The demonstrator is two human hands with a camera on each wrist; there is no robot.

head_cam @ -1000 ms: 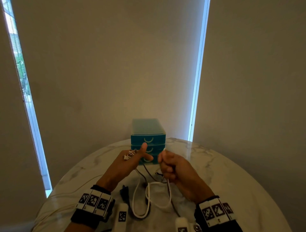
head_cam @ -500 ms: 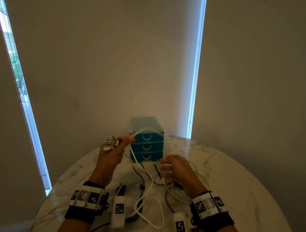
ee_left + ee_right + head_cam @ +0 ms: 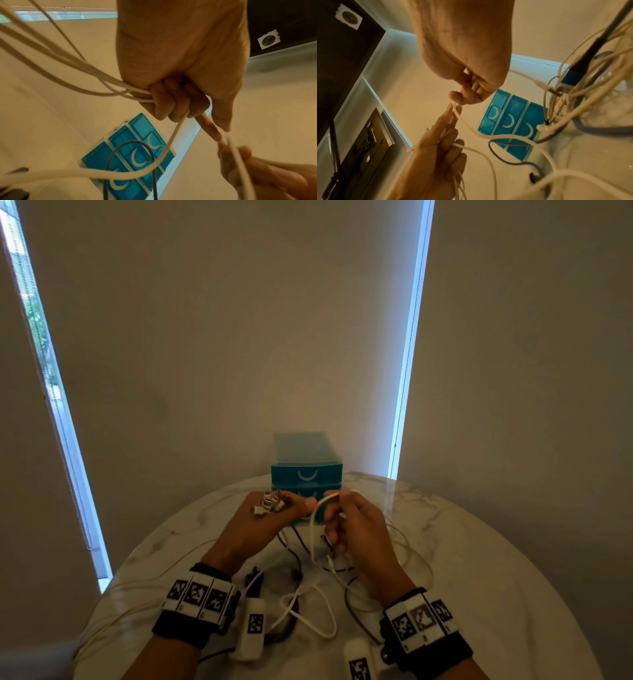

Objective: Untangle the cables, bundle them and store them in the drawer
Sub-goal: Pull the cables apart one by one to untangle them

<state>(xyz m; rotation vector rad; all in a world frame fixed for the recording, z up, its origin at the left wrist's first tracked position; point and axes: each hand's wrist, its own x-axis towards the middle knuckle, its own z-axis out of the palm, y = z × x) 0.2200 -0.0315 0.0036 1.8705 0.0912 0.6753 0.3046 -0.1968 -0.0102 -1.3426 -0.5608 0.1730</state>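
Marble-patterned and round, the table (image 3: 479, 559) is sitting in front of drawn blinds, and the person is working over the middle of it. Their left hand (image 3: 260, 525) is closing round a gathered bunch of white cables, with a cluster of connector plugs (image 3: 269, 504) sticking up above the knuckles. Just beside it, the right hand (image 3: 356, 529) is pinching one white cable (image 3: 317, 508) between thumb and fingertips, and the strand is arching across to the left thumb before dropping to the table.

Judging by this, they are feeding that strand into the bundle. It would go best if the right hand were sliding along the cable with light tension, so the left is taking each pass side by side rather than crossed, and if the plugs were kept level so none slips out.

Below the hands, loose white and dark cables (image 3: 308, 611) are lying looped and overlapping on the marble, so much untangling seems left. Behind the hands, the blue drawer unit (image 3: 306, 470) is standing with its visible drawers shut.

No brand or readable lettering is showing anywhere; the wrist bands (image 3: 202, 597) are carrying only black-and-white square marker patterns.
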